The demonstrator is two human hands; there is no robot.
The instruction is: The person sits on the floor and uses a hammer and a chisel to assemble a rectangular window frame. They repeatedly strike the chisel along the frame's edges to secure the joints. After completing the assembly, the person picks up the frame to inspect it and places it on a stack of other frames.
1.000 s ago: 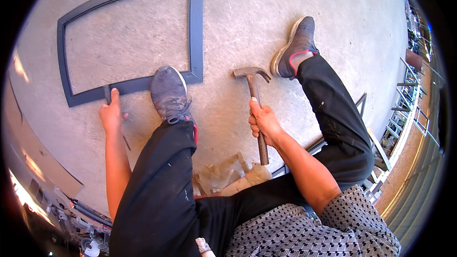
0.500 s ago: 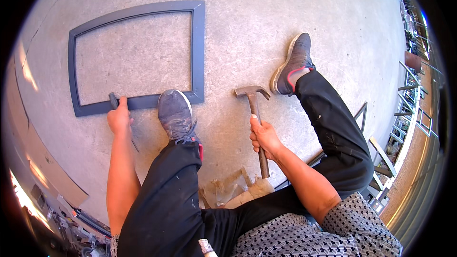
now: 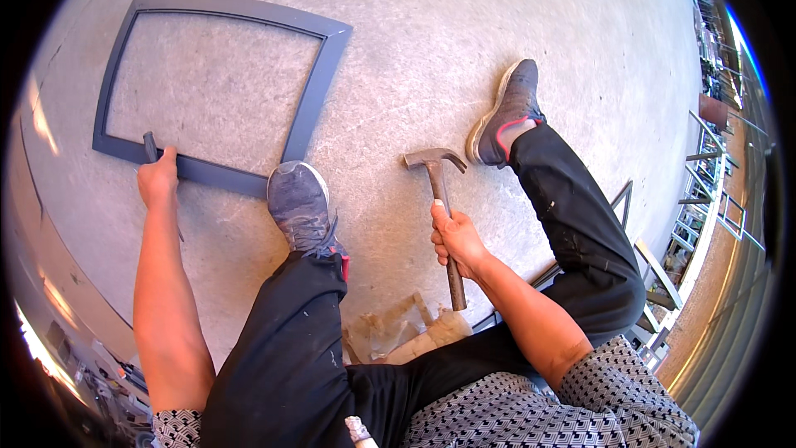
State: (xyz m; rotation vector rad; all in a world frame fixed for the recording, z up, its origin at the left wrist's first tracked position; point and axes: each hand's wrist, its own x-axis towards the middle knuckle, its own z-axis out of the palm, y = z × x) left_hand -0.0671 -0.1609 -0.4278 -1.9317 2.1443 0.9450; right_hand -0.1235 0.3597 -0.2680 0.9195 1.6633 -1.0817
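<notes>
Left hand [image 3: 157,181], arm outstretched, grips a chisel [image 3: 151,148] on the grey frame [image 3: 308,98]; right hand [image 3: 454,241] fingers wrap a raised hammer [image 3: 439,191].

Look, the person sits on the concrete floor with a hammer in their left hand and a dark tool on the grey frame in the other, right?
Not quite: the hammer is in the right hand, as the head view shows. The left hand holds the dark tool on the grey frame.
</notes>
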